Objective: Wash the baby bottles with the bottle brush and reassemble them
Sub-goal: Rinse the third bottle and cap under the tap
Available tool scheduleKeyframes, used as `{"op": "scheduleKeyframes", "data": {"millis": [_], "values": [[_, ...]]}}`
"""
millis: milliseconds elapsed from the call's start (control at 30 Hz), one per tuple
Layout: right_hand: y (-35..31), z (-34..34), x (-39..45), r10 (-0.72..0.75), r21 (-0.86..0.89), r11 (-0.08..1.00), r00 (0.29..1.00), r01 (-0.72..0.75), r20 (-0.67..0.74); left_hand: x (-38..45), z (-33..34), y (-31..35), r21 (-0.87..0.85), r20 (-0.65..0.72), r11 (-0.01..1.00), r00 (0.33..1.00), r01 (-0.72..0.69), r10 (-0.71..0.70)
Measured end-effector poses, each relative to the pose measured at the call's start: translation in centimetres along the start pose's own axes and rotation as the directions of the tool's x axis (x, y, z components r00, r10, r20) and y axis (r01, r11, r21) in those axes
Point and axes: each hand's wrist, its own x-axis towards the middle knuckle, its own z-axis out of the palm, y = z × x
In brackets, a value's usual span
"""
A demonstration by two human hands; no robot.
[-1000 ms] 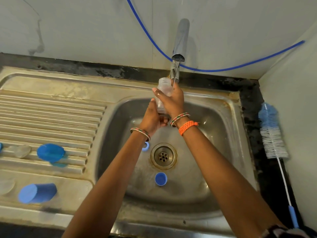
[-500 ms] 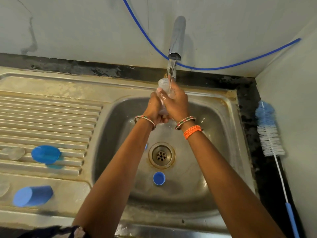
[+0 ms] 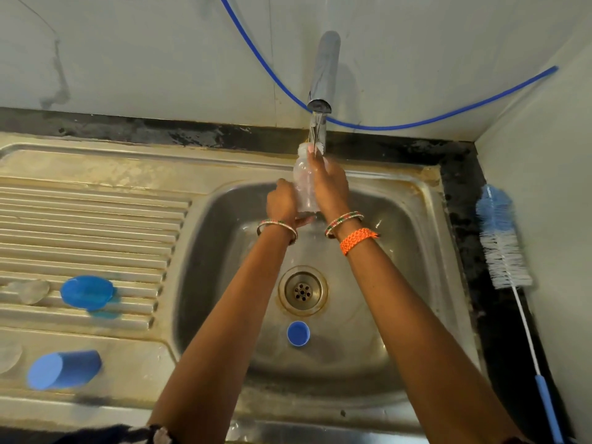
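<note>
Currently, left to right:
drainboard (image 3: 96,200): two blue caps (image 3: 86,291) (image 3: 62,370) and clear teats (image 3: 30,290) lying on it
left hand (image 3: 282,203): fingers curled round lower part of bottle (image 3: 306,184)
bottle: clear, upright, mouth under running tap (image 3: 322,75), above sink (image 3: 423,238)
right hand (image 3: 330,190): fingers wrapped round bottle's right side
sink floor: small blue ring (image 3: 298,333) just below drain (image 3: 302,290)
bottle brush (image 3: 503,248): on counter right of sink, untouched
</note>
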Motion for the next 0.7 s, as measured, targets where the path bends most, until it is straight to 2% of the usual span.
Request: {"op": "scheduleKeyframes", "data": {"millis": [100, 167, 233, 300, 367, 433, 500, 600, 700], "values": [[-0.5, 0.9, -0.1, -0.032, 0.003, 0.999, 0.999, 0.032, -0.01, -0.4, 0.7, -0.9, -0.046, -0.055, 0.969, 0.969, -0.242, 0.24], [-0.7, 1.3, -0.5, 0.002, 0.018, 1.0, 1.0, -0.003, 0.019, -1.2, 0.8, -1.2, -0.035, -0.09, 0.915, 0.913, -0.403, 0.399], [-0.7, 0.9, -0.6, 0.032, -0.054, 0.998, 0.999, -0.032, -0.009, -1.4, 0.7, -1.4, -0.013, -0.055, 0.874, 0.873, -0.485, 0.484], [-0.4, 0.2, -0.7, 0.077, -0.024, 0.997, 0.997, -0.077, -0.002, -0.5, 0.3, -1.8, -0.075, 0.06, 0.898, 0.897, -0.433, 0.437], [-0.5, -0.4, -1.0, 0.191, 0.098, 0.974, 0.974, -0.204, 0.12, 0.0, -0.5, -2.0, -0.102, 0.179, 0.923, 0.906, -0.371, 0.384], [-0.3, -0.9, -1.7, 0.204, 0.14, 0.961, 0.951, -0.24, 0.232, 0.1, -1.0, -2.1, -0.123, 0.253, 0.938, 0.904, -0.324, 0.345], [0.8, -1.1, -2.3, 0.09, 0.129, 0.984, 0.968, -0.122, 0.234, 0.2, -1.5, -2.1, -0.057, 0.259, 0.962, 0.927, -0.266, 0.272], [2.7, -1.6, -2.7, -0.005, 0.151, 0.988, 0.98, -0.026, 0.199, 0.9, -2.1, -2.8, 0.107, 0.217, 0.979, 0.965, -0.175, 0.149], [3.6, -1.7, -2.7, -0.085, 0.07, 0.995, 0.979, 0.074, 0.183, 1.3, -3.1, -3.9, -0.014, 0.295, 1.0, 0.956, -0.005, 0.009]]}}
